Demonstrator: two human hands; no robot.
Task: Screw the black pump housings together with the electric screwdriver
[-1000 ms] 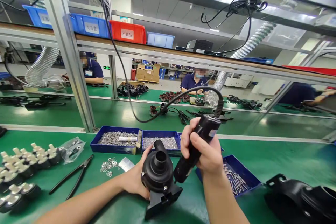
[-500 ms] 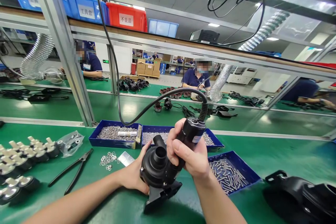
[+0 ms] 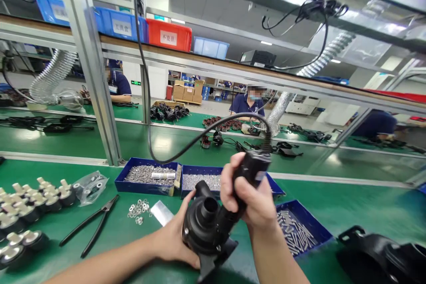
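My left hand is wrapped around a black plastic pump with round ports and a flat mounting foot, tilted above the green bench. In my right hand is a black corded electric screwdriver, held slanting with its lower end at the pump's rim. Its tip is hidden against the pump body. Metal screws show at the edge of the pump. A black cord rises from the screwdriver's top and loops up to the left.
Blue trays of small metal parts line the back edge; another tray of pins lies right. Pliers, loose rings and rubber-based parts sit left. A black housing stands front right. Co-workers sit beyond.
The view has shifted slightly. Both hands, with the pump and the screwdriver, appear a little lower and further right. The screwdriver still meets the pump's rim.
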